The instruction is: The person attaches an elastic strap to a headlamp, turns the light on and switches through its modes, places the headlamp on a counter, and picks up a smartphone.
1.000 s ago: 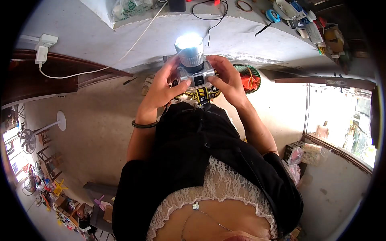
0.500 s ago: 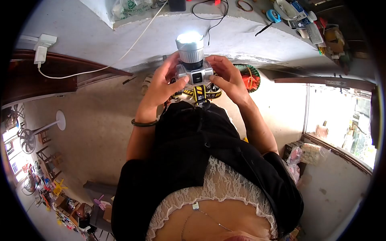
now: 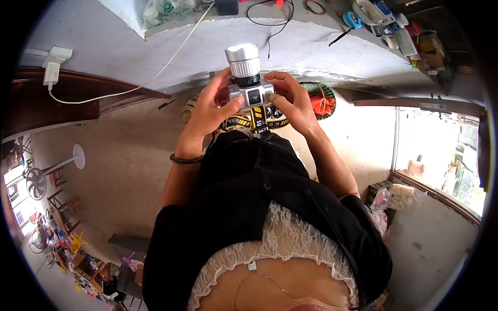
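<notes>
Both hands hold a silver headlamp (image 3: 244, 70) in front of my waist, its round ribbed head pointing away from me. My left hand (image 3: 213, 106) grips the left side of the casing, thumb on the near face. On the opposite side my right hand (image 3: 293, 103) has its fingers around the casing and its thumb near the right edge. Between the thumbs sits a small dark panel with light marks, too small to read. A black and yellow patterned head strap (image 3: 258, 119) hangs below the casing. The lens's front is mostly turned away from view.
Beyond the hands runs a pale ledge (image 3: 321, 31) bearing a black cable (image 3: 270, 23), a blue tape measure (image 3: 352, 20) and clutter. A white charger (image 3: 53, 67) with a white cord is at left. A red and green basket (image 3: 322, 101) stands on the floor behind my right hand.
The bright glow at the headlamp's lens has faded, leaving a much dimmer whitish front. The lamp head has tilted slightly and shifted a little left. Both hands keep their grip.
</notes>
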Motion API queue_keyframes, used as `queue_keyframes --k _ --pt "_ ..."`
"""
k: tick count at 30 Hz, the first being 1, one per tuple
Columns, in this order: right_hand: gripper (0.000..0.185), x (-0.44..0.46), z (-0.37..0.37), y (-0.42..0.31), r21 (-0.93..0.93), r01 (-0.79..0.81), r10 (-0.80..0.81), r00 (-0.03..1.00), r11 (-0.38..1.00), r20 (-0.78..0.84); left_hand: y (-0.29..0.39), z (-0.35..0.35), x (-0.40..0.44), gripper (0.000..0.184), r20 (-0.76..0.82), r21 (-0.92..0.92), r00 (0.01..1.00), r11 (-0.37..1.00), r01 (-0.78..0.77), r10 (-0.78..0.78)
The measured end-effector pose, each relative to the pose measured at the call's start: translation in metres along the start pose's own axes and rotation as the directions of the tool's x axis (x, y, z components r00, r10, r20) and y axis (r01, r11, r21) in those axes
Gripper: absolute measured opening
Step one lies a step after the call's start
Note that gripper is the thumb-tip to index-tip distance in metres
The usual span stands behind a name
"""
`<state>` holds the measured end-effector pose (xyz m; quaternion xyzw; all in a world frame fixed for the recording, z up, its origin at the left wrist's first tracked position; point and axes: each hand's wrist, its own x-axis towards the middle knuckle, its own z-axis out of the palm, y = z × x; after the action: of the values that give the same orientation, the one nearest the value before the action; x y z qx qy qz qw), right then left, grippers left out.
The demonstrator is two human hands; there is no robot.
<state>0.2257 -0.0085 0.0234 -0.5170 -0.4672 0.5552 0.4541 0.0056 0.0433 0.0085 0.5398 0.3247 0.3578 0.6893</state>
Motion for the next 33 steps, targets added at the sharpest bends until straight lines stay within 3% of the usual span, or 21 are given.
queue_keyframes --k 7,13,19,25,33 --pt "0.044 -0.0006 0.0000 0.0016 0.007 0.036 -0.036 0.999 0.999 0.007 0.0001 -0.0005 -0.0006 0.075 0.016 0.021 0.999 0.999 -0.040 0.040" --pt "0.049 -0.0010 -0.0004 0.0084 -0.114 0.045 -0.046 0.999 0.992 -0.007 0.0008 0.0060 -0.0052 0.076 0.034 0.095 0.996 0.992 -0.083 0.080" --pt "0.048 -0.0032 0.0003 0.0014 -0.001 0.051 -0.051 0.997 0.999 0.066 -0.0024 0.0010 -0.0064 0.076 0.022 0.112 0.996 0.990 -0.083 0.081" --pt "0.051 -0.0043 0.0041 0.0010 -0.058 0.048 -0.047 0.999 0.997 0.005 -0.0017 0.0023 -0.0046 0.076 0.035 0.073 0.996 0.994 -0.079 0.077" --pt "0.052 -0.0022 -0.0005 0.0017 -0.014 0.031 -0.030 0.998 0.999 0.058 -0.0047 0.0013 -0.0044 0.078 0.034 0.112 0.997 0.991 -0.067 0.063"
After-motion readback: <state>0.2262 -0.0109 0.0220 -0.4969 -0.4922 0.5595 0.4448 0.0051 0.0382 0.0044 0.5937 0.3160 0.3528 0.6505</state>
